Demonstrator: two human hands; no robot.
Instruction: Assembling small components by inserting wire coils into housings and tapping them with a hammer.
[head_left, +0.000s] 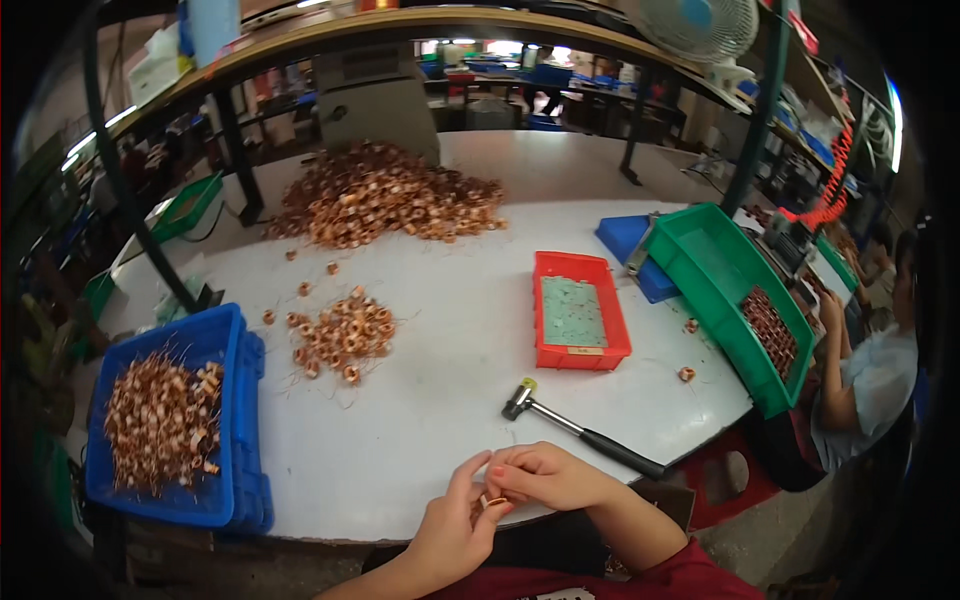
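Small copper-wound ring coil [492, 501] pinched between both hands at near table edge, mostly hidden by fingers. Left hand [455, 530] curled loosely, thumb and forefinger on coil. Right hand [545, 475] closed over it from above; grip detail unclear. Small metal-headed hammer with black handle [580, 432] just beyond right hand. Past that: red plastic tray [579, 310], small loose cluster of copper coils [340, 335], blue bin of coils [238, 420] left, large coil heap [385, 195] far side. White worktable [440, 400], cluttered workshop behind, corners blacked out by lens.
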